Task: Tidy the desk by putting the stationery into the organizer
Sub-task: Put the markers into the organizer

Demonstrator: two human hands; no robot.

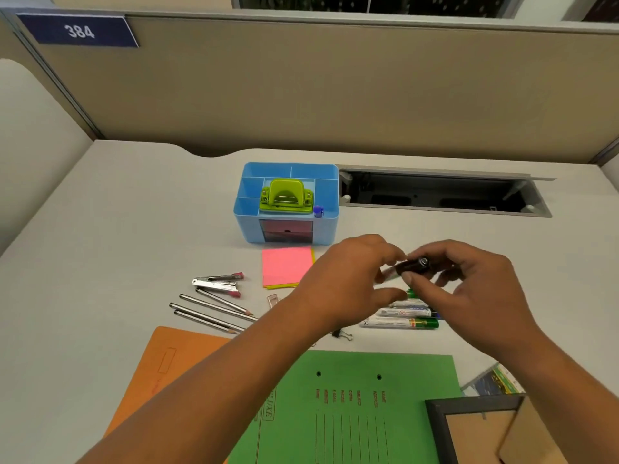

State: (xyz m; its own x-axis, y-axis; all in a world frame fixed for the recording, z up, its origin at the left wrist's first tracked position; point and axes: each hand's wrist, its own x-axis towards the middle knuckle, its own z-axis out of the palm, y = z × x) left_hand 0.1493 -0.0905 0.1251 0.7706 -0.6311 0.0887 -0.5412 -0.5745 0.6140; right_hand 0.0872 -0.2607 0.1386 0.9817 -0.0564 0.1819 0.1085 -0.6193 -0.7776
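Fingers of left hand [348, 283] and right hand [479, 289] pinching marker [413, 266], organizer [248, 226] apart ahead, by desk's [134, 212] back edge

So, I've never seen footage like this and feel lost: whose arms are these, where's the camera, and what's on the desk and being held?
No machine here: these are a person's two bare arms, filmed by one camera worn on their head, looking down. The left hand and right hand together pinch a dark-capped marker. On the desk stands a blue organizer with a green hole punch in it. Nearer lie pink sticky notes, pencils, more markers, an orange folder and a green folder.
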